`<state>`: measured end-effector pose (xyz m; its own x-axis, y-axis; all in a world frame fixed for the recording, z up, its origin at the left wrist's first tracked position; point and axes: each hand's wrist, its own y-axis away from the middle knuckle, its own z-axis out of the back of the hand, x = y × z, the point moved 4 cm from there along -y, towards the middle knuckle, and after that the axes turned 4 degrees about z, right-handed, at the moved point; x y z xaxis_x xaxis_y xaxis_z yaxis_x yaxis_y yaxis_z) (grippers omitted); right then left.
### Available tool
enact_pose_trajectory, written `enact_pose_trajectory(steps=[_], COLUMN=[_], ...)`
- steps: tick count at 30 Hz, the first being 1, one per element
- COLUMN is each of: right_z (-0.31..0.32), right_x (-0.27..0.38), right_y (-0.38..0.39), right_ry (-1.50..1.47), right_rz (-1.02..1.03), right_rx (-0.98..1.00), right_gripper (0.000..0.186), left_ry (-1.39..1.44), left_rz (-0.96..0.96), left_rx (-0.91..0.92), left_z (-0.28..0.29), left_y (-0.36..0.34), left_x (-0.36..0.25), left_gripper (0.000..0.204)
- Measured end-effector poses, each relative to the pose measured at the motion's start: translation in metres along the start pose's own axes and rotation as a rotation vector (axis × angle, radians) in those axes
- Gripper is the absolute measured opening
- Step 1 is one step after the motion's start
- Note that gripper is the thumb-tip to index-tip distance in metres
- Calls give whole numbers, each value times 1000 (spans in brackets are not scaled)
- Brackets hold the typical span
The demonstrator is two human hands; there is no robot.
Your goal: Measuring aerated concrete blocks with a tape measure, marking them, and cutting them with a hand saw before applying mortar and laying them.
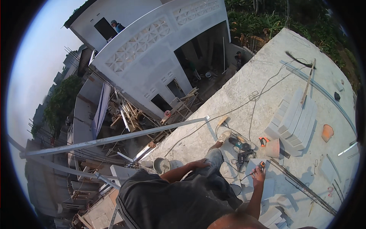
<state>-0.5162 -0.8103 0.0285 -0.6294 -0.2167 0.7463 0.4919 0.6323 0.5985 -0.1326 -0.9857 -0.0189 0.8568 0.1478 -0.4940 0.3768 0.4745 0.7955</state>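
My right hand [259,175] is closed round a small orange-and-black tape measure [262,165], held above a pale flat block [254,167]. My left hand [201,163] lies on my grey trouser leg [215,157], its fingers laid over the cloth and holding nothing. Beyond my right hand, a dark corded power drill [243,158] rests on the concrete. A teal-and-black angle grinder [239,144] lies close by it. An orange-handled tool [263,141], perhaps a handsaw, is beside an orange bucket [272,148].
Pale blocks [293,122] are stacked on the concrete slab [236,107]. Cables [253,97] and rebar rods [301,186] cross it. A long metal beam [114,140] juts past the slab's open edge, above timber. Another bucket [162,165] stands left. People are below and at the house.
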Motion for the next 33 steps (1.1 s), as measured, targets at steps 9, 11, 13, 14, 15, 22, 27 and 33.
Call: enact_pose_trajectory(steps=[9, 11, 13, 14, 15, 22, 27, 33], right_z=[0, 20, 83, 96, 118, 146, 39, 57], right_x=[72, 77, 77, 86, 100, 159, 78, -178], right_y=[-168, -218, -265, -293, -317, -487, -506, -543], right_ry=[-79, 72, 467, 575, 811, 1197, 1297, 1001], right_rz=[85, 108, 201, 157, 137, 416, 854, 233], right_rx=[-626, -660, -945, -964, -1016, -960, -934, -592], right_gripper=[25, 31, 71, 82, 83, 69, 53, 47], left_ry=[-247, -451, -558, -560, -556, -658, -734, -727], left_rz=[83, 162, 166, 189, 206, 283, 326, 225], left_rx=[187, 220, 234, 212, 188, -183, -270, -252], left_z=[124, 133, 126, 131, 130, 132, 167, 153], left_y=[-152, -179, -202, -210, -218, -243, -244, -257], left_x=[-56, -65, -87, -95, -113, -154, -148, -180], left_gripper=[116, 112, 109, 106, 103, 82, 78, 76])
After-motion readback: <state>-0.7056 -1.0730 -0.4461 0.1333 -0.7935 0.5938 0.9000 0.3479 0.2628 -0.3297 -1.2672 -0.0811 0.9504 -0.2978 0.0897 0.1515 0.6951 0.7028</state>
